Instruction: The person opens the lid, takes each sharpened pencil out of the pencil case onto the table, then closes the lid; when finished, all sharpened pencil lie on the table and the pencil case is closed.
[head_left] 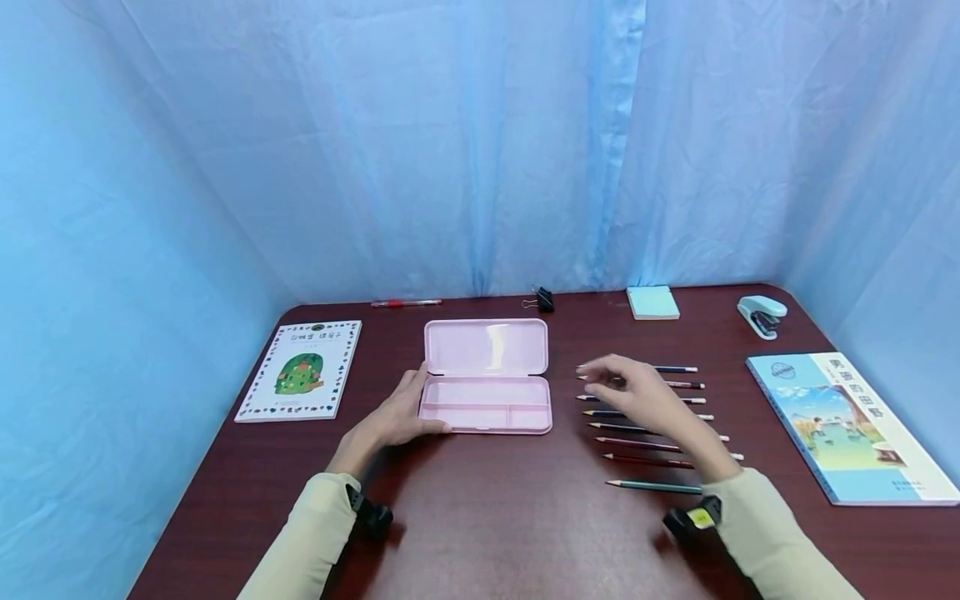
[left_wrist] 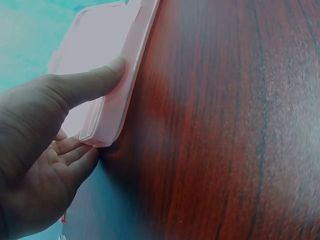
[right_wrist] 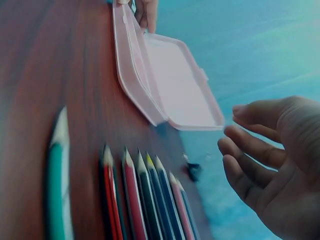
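A pink pencil case (head_left: pixel 486 419) lies with its lid (head_left: pixel 465 348) folded back; its inside shows compartments with nothing in them. My left hand (head_left: pixel 397 414) holds the case at its left end, thumb (left_wrist: pixel 102 80) against the front wall and fingers (left_wrist: pixel 75 155) round the corner. To the right of the case, several sharpened pencils (head_left: pixel 645 444) lie in a row, tips pointing left. Over the far end of that row hovers my right hand (head_left: pixel 626 387), fingers loosely bent with nothing between them. A green pencil (right_wrist: pixel 57 185) is the nearest of the row.
Along the back edge are a red pen (head_left: pixel 407 303), a black binder clip (head_left: pixel 543 300), a sticky-note pad (head_left: pixel 652 302) and a stapler (head_left: pixel 762 316). A white picture book (head_left: pixel 300 372) lies on the left, a thicker book (head_left: pixel 847 433) on the right. Blue curtains surround the table.
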